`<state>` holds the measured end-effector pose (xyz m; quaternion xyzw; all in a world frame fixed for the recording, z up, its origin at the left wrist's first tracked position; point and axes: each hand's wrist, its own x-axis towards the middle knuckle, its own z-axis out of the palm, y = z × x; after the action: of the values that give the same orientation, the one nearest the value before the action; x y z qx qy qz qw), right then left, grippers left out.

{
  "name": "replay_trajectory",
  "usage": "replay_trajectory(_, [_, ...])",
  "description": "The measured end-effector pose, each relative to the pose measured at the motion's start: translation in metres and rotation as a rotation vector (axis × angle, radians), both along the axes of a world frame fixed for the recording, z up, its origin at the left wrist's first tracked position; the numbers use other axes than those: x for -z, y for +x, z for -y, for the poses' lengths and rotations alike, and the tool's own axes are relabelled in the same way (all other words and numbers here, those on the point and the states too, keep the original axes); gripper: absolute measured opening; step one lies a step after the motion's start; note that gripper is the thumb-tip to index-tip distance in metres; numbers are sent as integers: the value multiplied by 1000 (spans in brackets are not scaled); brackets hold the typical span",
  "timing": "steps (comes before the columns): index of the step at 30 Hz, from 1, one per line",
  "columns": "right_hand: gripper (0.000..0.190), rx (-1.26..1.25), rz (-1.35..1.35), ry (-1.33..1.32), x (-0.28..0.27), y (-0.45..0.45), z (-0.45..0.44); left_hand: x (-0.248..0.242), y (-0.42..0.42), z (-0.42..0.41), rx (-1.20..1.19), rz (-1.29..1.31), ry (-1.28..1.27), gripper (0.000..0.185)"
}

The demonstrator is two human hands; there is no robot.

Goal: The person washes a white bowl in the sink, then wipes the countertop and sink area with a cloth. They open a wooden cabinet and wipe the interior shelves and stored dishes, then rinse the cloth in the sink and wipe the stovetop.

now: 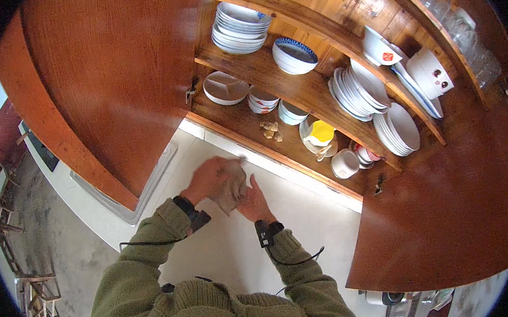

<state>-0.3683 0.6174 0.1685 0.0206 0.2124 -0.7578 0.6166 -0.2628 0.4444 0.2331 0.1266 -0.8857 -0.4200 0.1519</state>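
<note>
Both of my hands meet over the white countertop (217,261), just below the cabinet's lower edge. A crumpled greyish-brown cloth (230,188) is between them, somewhat blurred. My left hand (206,177) has its fingers closed around the upper part of the cloth. My right hand (255,202) touches the cloth's right side with its palm, thumb raised; its fingers are partly hidden behind the cloth. Each wrist wears a black strap with a small device and a cable.
Open wooden cabinet doors (106,72) flank the shelves. Stacked bowls (241,28), plates (396,129), a white cup (345,163), ginger root (271,130) and a yellow-topped container (320,132) stand inside. Glasses (460,27) line the upper shelf. A sink rim (164,166) lies behind the left door.
</note>
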Motion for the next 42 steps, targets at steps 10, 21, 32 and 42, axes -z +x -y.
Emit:
replay_trajectory(10, [51, 495, -1893, 340, -9, -130, 110, 28, -17, 37, 30, 24, 300, 28])
replay_trajectory(21, [44, 274, -2761, 729, 70, -175, 199, 75, -75, 70, -129, -17, 318, 38])
replay_trajectory(32, [42, 116, -2480, 660, 39, -205, 242, 94, -75, 87, -207, -26, 416, 34])
replay_trajectory(42, [53, 181, -2486, 328, 51, -141, 269, 87, -53, 109, -308, -109, 410, 33])
